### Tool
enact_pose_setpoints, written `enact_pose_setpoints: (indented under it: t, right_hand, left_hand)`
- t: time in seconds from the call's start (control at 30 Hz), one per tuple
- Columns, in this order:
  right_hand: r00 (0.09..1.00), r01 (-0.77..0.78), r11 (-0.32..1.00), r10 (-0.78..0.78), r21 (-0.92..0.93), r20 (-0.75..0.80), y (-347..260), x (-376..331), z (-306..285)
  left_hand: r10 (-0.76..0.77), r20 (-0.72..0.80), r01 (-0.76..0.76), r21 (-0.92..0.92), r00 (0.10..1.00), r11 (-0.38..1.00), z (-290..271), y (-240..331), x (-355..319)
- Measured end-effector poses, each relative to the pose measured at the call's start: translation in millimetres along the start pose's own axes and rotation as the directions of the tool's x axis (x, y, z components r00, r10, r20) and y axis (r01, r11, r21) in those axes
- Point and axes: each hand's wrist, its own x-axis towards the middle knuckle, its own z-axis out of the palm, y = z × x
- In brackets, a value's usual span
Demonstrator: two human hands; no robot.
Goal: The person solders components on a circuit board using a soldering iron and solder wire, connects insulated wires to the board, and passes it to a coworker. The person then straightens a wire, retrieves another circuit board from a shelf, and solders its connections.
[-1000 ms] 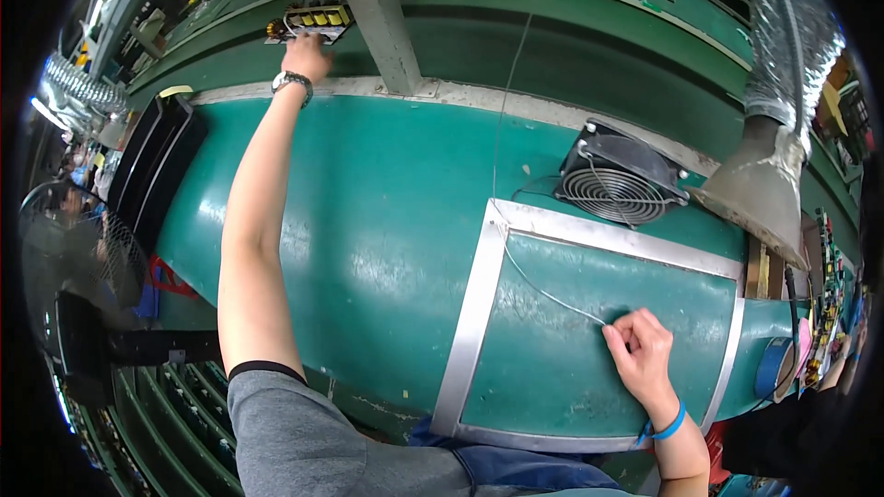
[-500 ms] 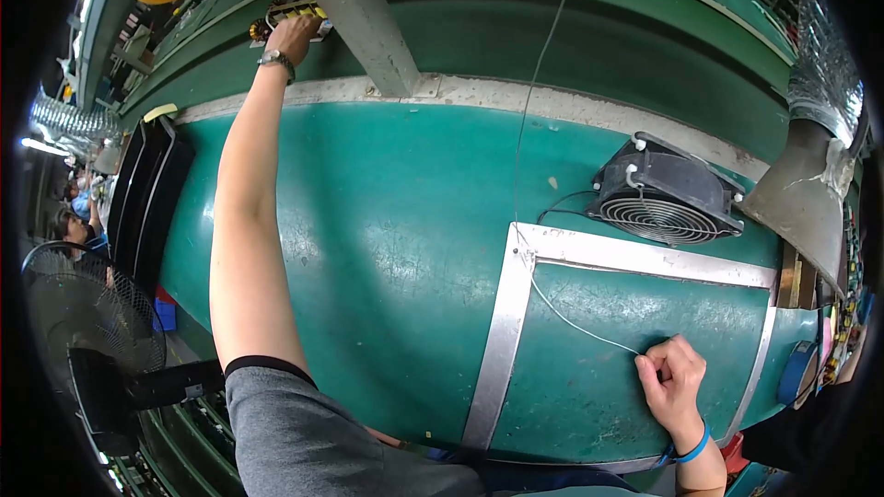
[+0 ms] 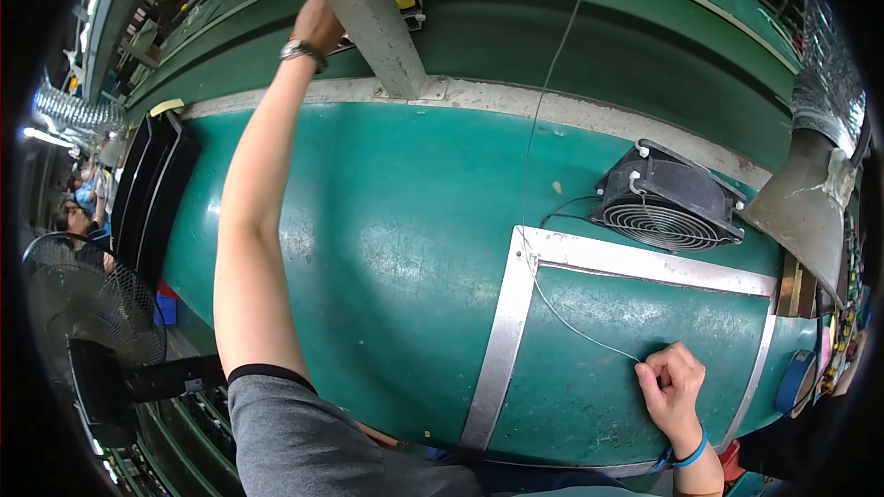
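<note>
My left arm reaches out over the bench to the far green belt, and my left hand [image 3: 318, 23] is at the left side of a grey post. Its fingers are mostly hidden by the post and the hand itself. A circuit board [image 3: 407, 2] with a yellow part shows on the other side of the post; the hand is near its left end. Whether it touches the board I cannot tell. At the near right, my right hand [image 3: 674, 377] is closed, pinching the end of a thin silvery wire [image 3: 582, 333]. The wire runs to a metal frame's corner, where another thin strand rises.
A black fan [image 3: 668, 198] stands on the green bench [image 3: 405, 221] beyond the metal frame [image 3: 645, 256]. Right of it hangs a funnel-shaped duct [image 3: 803, 207]. Black trays [image 3: 152, 193] stand at the left edge, above a round fan [image 3: 87, 304]. The grey post [image 3: 368, 23] rises behind the bench.
The circuit board has shifted right, past the post. My left hand has moved a little right and farther away, now at the post. My right hand still pinches the wire.
</note>
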Motion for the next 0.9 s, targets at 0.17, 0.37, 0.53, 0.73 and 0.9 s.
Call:
enact_pose_setpoints:
  t: [0.17,0.37,0.53,0.73,0.9]
  right_hand:
    - [0.999,0.033,0.999,-0.032,0.040,-0.011,-1,3,1]
    - [1.000,0.018,0.999,-0.017,0.035,-0.011,0,1,-1]
    - [0.999,0.033,0.999,-0.033,0.018,-0.013,1,0,-2]
    - [0.999,0.021,0.999,-0.020,0.036,-0.025,0,0,1]
    - [1.000,-0.001,0.999,0.002,0.037,-0.026,-2,0,-3]
  left_hand:
    - [-0.163,0.307,0.187,-0.048,0.938,0.981,-9,-48,-55]
    - [-0.149,0.245,0.155,-0.007,0.958,0.988,-9,-39,-72]
    - [-0.052,0.370,0.049,0.016,0.928,0.999,-14,-42,-66]
    - [0.142,0.405,-0.216,0.142,0.903,0.966,-8,-47,-67]
    - [0.151,0.493,-0.198,0.043,0.857,0.979,-38,-48,-43]
